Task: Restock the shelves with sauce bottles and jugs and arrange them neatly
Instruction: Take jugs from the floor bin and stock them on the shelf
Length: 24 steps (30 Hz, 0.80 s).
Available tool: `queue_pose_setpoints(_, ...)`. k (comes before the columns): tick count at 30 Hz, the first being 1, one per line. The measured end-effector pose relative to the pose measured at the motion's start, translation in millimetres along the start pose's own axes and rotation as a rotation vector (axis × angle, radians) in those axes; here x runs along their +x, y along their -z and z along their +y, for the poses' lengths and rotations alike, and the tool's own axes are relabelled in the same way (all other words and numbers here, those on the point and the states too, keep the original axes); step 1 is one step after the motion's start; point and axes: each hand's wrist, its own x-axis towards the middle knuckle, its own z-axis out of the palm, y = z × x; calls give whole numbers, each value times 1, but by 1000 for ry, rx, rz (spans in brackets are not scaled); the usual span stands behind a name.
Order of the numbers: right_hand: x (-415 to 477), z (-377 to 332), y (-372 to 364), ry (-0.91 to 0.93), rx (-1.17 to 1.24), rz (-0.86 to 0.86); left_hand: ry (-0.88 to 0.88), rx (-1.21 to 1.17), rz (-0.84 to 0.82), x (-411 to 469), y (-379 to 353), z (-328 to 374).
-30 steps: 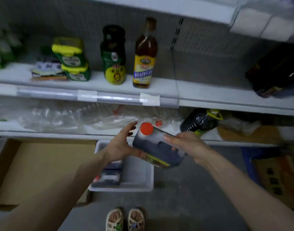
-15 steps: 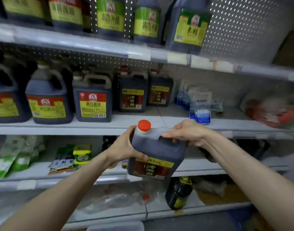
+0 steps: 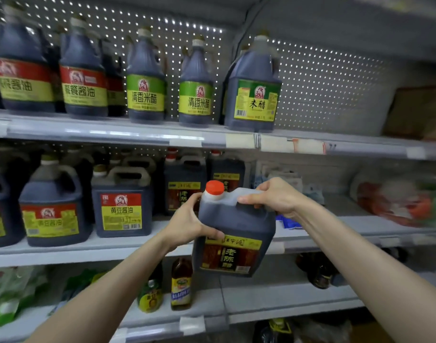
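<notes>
I hold a dark vinegar jug (image 3: 239, 226) with a red cap and a yellow and brown label, upright, in front of the middle shelf (image 3: 137, 246). My left hand (image 3: 187, 224) grips its left side, thumb across the front. My right hand (image 3: 273, 196) curls round the handle on top. Directly behind it on the middle shelf stand two matching red-capped jugs (image 3: 184, 184). To their left are soy sauce jugs (image 3: 123, 206) with red and yellow labels.
The top shelf (image 3: 212, 137) carries tall dark bottles with red or green labels, ending at a jug (image 3: 254, 90). Right of the matching jugs lie small packets (image 3: 293, 219) and bagged goods (image 3: 397, 201). Below, two small bottles (image 3: 181, 283) stand on a lower shelf.
The jug went from tilted low over a floor bin to upright at middle-shelf height. My view rose from the bottom shelves to the top ones. Both hands kept their hold.
</notes>
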Motion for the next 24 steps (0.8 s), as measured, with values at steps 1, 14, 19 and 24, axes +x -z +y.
queue_pose_setpoints(1, 10, 3, 4, 20, 13, 5, 2, 3, 14, 10, -3, 0)
queue_pose_setpoints(14, 159, 76, 36, 222, 57, 104, 66, 70, 240, 150, -49, -34)
queue_pose_setpoints(19, 195, 92, 35, 210, 48, 58, 133, 73, 283, 176, -59, -53)
queue_pose_setpoints(24, 217, 101, 27, 220, 45, 49, 194, 78, 229, 185, -59, -65)
